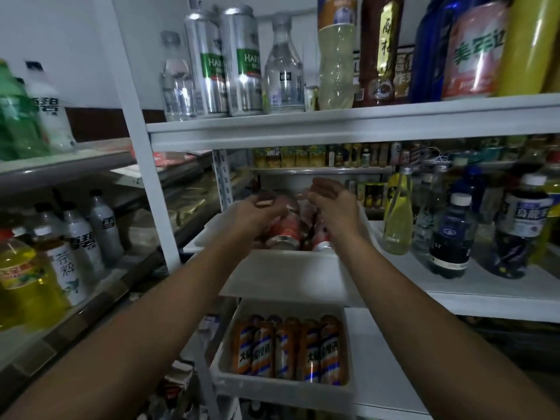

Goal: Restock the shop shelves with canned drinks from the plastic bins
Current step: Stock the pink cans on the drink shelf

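I am curling my left hand round a red can lying end toward me in the white bin on the middle shelf, my right hand hovering loosely open just beside it (the left is nearer)

- A small drinks shop: white metal shelves run on several levels.
- Bottles and cans stand in rows, labels facing out.
- White plastic bins full of cans sit on the shelves.

Red cans lying in upper white bin; orange cans packed in lower bin.
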Available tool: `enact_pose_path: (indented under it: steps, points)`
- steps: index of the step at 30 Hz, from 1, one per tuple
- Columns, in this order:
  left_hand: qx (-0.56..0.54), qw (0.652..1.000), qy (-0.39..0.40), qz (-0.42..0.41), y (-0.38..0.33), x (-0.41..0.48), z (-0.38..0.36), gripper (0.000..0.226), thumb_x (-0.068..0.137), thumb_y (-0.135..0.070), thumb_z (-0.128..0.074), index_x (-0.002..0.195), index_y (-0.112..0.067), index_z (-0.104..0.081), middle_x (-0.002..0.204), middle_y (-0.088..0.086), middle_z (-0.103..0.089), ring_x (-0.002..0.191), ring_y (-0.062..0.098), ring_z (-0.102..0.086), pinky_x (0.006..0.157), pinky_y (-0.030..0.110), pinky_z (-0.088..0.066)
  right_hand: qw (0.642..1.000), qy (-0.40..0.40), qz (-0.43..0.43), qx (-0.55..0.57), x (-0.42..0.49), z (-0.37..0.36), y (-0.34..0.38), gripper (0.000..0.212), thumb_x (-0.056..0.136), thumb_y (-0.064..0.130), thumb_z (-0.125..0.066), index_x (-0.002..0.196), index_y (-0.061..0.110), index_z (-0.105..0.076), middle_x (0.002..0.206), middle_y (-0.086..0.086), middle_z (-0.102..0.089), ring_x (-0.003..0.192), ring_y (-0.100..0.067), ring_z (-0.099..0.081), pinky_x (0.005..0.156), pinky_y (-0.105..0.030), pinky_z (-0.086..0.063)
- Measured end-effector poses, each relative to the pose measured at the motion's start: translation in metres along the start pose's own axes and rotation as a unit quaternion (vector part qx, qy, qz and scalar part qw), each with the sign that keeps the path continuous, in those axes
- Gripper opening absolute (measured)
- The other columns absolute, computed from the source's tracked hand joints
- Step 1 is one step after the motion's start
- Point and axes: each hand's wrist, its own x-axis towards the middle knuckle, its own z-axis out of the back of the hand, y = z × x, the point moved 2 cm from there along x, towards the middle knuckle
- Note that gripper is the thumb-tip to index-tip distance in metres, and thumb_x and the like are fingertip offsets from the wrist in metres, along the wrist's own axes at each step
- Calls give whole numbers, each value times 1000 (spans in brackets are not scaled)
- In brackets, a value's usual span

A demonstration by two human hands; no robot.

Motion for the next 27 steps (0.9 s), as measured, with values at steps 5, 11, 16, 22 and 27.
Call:
enact_pose_path:
  steps: [5,11,16,22,27]
  points:
    - [-148,988,12,-51,-19,-7,18,50,83,1,-75,127,-17,-61,118,10,-69,103,30,-69,66,34,-60,999,36,5,-18,-5,-5,5,36,78,24,-84,112,22,-71,109,-1,-75,106,-19,-70,100,-46,-54]
    - [-192,977,48,-74,-34,-13,26,50,86,6,-69,133,-1,-54,121,14,-65,98,27,-71,70,34,-61,985,171,-18,16,-23,-18,22,49,73,57,-80,112,28,-74,111,-1,-76,105,-23,-72,100,-51,-54]
    - [-151,980,44,-121,-36,-12,41,45,87,5,-68,130,3,-56,118,17,-67,102,27,-68,77,32,-58,982,183,-3,48,-30,-33,36,45,85,38,-78,125,20,-67,114,-1,-74,108,-21,-71,96,-44,-56]
    - [-135,988,-22,-75,-36,-32,86,43,86,-24,-78,124,-10,-64,110,12,-71,94,26,-68,63,32,-57,986,92,103,-94,-44,-94,46,55,72,51,-83,119,29,-68,109,12,-73,101,-6,-68,88,-37,-58]
    - [-167,981,-92,-27,-32,-66,154,13,97,-26,-63,90,-16,-68,80,5,-64,63,13,-57,58,27,-46,968,236,42,75,-68,-146,43,33,92,10,-70,119,28,-69,112,4,-73,106,-17,-69,89,-42,-59]
